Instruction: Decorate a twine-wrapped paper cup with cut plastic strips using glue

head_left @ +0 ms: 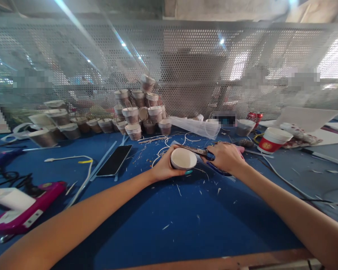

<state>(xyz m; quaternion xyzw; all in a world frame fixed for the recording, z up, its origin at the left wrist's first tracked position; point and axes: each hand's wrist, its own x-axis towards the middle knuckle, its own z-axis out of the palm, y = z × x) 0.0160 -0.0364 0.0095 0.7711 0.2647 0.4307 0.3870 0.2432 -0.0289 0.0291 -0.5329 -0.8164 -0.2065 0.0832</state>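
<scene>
My left hand (165,167) is wrapped round a white paper cup (183,159), its open mouth tilted toward me. In my right hand (228,155) is a pair of scissors (210,154) with dark blue handles. The blades point left and lie against the far side of the cup's rim; whether they touch it I cannot tell. Part of the lower blue handle shows under my right hand. The cup's outer wall is mostly hidden by my left fingers. Thin white scraps and strings lie on the blue table (169,210) around both hands.
Small bucket-like cups (131,114) are stacked at the back, with more at the left. A phone (114,160) lies left of my hands. A pink power strip (30,210) sits at near left. Red-and-white paper cups (273,140) stand nested at right, beside cables. A perforated metal screen (191,75) rises behind.
</scene>
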